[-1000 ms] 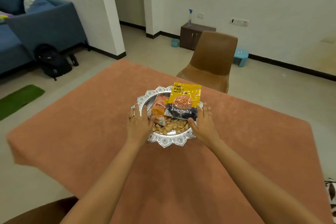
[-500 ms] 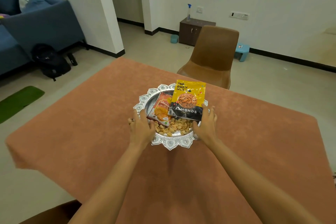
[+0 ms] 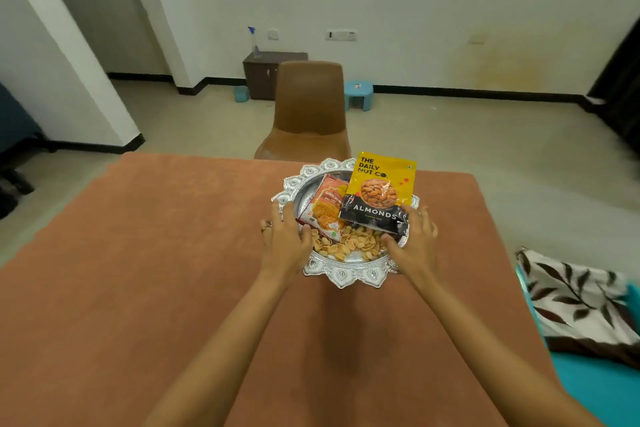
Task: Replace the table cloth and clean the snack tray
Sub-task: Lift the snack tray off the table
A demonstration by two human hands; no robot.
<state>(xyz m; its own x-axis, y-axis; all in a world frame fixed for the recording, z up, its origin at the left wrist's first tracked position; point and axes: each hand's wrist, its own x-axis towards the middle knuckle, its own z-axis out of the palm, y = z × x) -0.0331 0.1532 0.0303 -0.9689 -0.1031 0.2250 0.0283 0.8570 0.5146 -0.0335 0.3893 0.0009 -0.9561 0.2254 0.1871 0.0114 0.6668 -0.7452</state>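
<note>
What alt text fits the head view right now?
A person's left hand and right hand grip opposite sides of an ornate silver tray over an orange table cloth. It holds a yellow almonds packet, an orange snack packet and loose shell-shaped snacks. A brown chair stands past the far edge; a leaf-print cloth lies at right.

Reaching forward to frame centre, left hand and right hand are gripping opposite sides of the tray rim, thumbs inside.

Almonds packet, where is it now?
In the head view, the almonds packet sits at the right of the silver tray, overlapping the orange packet, by the right hand.
</note>
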